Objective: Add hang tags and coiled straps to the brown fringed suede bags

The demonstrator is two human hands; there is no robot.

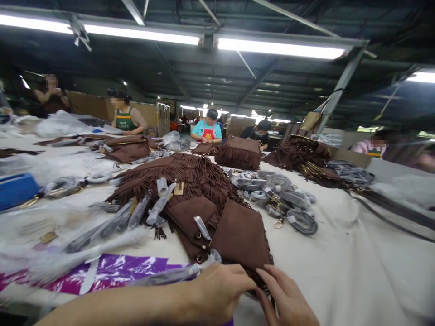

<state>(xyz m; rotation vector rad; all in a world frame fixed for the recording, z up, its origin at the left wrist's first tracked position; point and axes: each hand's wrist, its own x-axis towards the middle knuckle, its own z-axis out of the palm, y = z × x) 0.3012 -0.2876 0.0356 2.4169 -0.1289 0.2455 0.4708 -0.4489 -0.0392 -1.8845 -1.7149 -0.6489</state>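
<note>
A dark brown fringed handbag (239, 233) lies at the near end of a pile of similar bags, its flat panel facing up. My left hand (220, 287) comes in from the left, its fingers pinching the near edge of this bag. My right hand (288, 294) is at the same edge from the right, with the edge between its thumb and fingers. The fingertips of both hands are close together there, and what lies under them is partly hidden. A plastic-wrapped strap (170, 275) with metal fittings runs beside my left wrist.
Several fringed bags (183, 170) are heaped ahead. Coiled grey wrapped straps (280, 192) lie to their right. At left are a blue item (18, 190), clear plastic wrapping and a purple printed sheet (132, 269). Several co-workers, one in a red apron (208, 133), are across the table.
</note>
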